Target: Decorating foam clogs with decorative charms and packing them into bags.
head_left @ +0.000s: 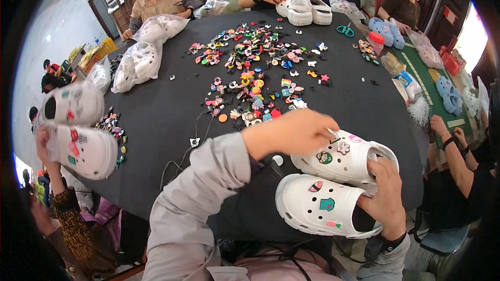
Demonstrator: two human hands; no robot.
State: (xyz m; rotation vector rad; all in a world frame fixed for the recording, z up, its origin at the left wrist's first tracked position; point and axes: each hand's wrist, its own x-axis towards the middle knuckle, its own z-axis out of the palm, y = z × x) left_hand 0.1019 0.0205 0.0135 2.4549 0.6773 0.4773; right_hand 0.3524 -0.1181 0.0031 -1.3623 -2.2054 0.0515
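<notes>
White clogs [345, 201], openings [363, 221] partly covered, are gripped by the right hand [384, 193]; the left hand [292, 132] pinches a blurred piece [333, 135].

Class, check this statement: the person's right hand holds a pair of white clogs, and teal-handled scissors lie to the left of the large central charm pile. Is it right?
No: the teal-handled scissors lie to the right of the large central charm pile, as the head view shows. The right hand does hold the pair of white clogs.
</notes>
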